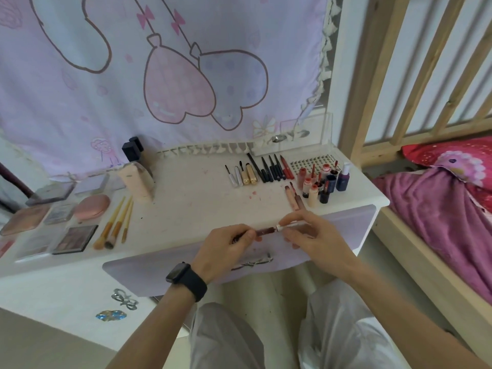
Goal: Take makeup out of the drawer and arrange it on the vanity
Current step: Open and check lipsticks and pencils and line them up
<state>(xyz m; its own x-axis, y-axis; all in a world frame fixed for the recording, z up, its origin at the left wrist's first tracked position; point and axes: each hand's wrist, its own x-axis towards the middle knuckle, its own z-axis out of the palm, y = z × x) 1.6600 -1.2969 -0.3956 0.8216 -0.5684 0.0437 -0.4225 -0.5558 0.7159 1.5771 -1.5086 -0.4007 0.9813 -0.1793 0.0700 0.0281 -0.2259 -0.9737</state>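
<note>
Over a white vanity, left hand and right hand pinch opposite ends of a lip gloss tube, likely light, rigid and slick.

Matt white vanity top; wooden bed rails; cloth curtain

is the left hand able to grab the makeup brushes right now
Probably not yet: the left hand pinches the lip gloss tube. The way to the brushes itself looks open.

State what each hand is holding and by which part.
Both hands hold one lip gloss tube. The left hand pinches its dark red barrel; the right hand pinches its pale cap end.
</note>
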